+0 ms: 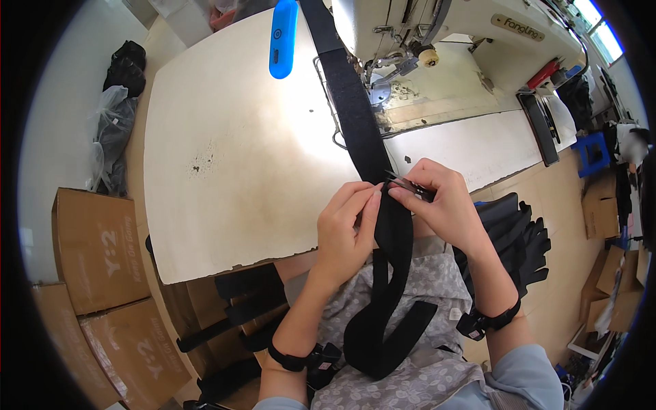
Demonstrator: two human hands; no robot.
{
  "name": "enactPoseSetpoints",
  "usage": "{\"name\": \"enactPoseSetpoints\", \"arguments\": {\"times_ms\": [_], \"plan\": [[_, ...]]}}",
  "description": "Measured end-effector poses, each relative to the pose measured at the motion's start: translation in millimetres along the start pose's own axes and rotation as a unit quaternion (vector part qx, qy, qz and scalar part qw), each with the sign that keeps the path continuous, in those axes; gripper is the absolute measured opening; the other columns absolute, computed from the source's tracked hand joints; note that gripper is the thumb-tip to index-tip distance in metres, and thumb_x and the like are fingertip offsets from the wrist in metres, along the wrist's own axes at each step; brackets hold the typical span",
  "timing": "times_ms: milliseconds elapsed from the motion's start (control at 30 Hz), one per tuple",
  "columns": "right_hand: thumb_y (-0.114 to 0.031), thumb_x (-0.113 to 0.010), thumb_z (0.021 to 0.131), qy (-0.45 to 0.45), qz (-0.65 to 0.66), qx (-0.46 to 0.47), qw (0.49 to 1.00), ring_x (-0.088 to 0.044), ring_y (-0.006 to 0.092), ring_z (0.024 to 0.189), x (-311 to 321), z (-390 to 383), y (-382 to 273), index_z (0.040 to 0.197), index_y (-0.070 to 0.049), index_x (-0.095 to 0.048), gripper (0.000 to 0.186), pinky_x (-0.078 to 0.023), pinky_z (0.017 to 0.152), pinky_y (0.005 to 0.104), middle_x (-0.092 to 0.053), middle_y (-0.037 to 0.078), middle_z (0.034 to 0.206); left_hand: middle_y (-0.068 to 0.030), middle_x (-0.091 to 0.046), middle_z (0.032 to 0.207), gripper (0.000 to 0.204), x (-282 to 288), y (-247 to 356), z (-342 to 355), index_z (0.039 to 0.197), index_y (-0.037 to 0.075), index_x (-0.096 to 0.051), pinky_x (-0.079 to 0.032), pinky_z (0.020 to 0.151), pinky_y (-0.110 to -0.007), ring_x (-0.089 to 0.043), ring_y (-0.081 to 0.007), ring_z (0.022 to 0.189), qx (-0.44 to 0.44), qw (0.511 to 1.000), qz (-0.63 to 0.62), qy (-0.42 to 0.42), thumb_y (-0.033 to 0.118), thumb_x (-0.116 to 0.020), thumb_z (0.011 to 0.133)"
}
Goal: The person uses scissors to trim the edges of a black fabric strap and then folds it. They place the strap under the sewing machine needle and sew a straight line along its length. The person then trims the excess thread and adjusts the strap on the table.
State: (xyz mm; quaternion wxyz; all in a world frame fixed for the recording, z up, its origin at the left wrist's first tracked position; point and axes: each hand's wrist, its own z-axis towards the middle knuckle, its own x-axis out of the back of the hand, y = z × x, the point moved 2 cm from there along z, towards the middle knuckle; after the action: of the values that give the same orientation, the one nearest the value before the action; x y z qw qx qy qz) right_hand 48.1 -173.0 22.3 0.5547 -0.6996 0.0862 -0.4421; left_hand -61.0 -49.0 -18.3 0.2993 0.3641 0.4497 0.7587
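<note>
A long black fabric strap runs down from beside the sewing machine's needle area, over the table's front edge, and curls across my lap. At the table edge my left hand pinches the strap between thumb and fingers. In my right hand are small dark thread snips, their pointed tips at the strap right beside the left fingertips. Whether the blades touch a thread is too small to tell. The strap's lower end lies looped on a grey patterned apron.
The white sewing table has a worn, chipped front edge. A bright blue device lies at its far side. Black strips hang below at left and pile at right. Cardboard boxes stack at far left; a blue stool stands right.
</note>
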Motion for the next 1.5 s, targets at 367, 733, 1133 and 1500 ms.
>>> {"name": "enactPoseSetpoints", "arguments": {"times_ms": [367, 733, 1133, 1500], "plan": [[-0.008, -0.069, 0.077, 0.013, -0.011, 0.031, 0.999, -0.057, 0.0281, 0.065, -0.4, 3.0, 5.2, 0.09, 0.005, -0.069, 0.018, -0.043, 0.06, 0.0351, -0.058, 0.015, 0.077, -0.0121, -0.061, 0.104, 0.024, 4.7, 6.5, -2.0, 0.11, -0.006, -0.064, -0.048, 0.065, -0.025, -0.06, -0.0174, 0.082, 0.005, 0.998, 0.014, -0.063, 0.006, -0.059, 0.091], [-0.018, -0.069, 0.084, -0.031, 0.08, -0.055, 0.995, -0.055, 0.0195, 0.064, -0.4, 7.9, 19.0, 0.09, 0.004, -0.069, 0.023, -0.045, 0.061, 0.0311, -0.063, 0.014, 0.076, -0.0095, -0.057, 0.111, 0.033, 11.6, 1.7, -4.0, 0.121, -0.004, -0.06, -0.045, 0.065, -0.022, -0.055, -0.013, 0.082, -0.011, 0.991, 0.012, -0.131, 0.001, -0.062, 0.089], [-0.01, -0.066, 0.078, 0.042, 0.067, 0.028, 0.997, -0.05, 0.0202, 0.06, -13.5, 2.3, 11.0, 0.081, 0.005, -0.061, 0.016, -0.042, 0.057, 0.0326, -0.05, 0.011, 0.074, -0.0097, -0.06, 0.11, 0.041, 15.6, 5.0, -2.9, 0.127, -0.003, -0.058, -0.049, 0.076, -0.024, -0.058, -0.013, 0.088, 0.027, 0.99, -0.019, -0.139, -0.002, -0.065, 0.086], [-0.011, -0.071, 0.078, -0.101, 0.008, 0.069, 0.992, -0.058, 0.0256, 0.071, 9.2, -2.0, 9.0, 0.088, 0.002, -0.068, 0.017, -0.045, 0.063, 0.0338, -0.058, 0.011, 0.082, -0.0099, -0.066, 0.102, 0.024, 22.3, -7.0, -11.5, 0.11, -0.007, -0.062, -0.053, 0.077, -0.025, -0.063, -0.0132, 0.089, 0.121, 0.983, -0.081, -0.114, -0.002, -0.066, 0.087]]}}
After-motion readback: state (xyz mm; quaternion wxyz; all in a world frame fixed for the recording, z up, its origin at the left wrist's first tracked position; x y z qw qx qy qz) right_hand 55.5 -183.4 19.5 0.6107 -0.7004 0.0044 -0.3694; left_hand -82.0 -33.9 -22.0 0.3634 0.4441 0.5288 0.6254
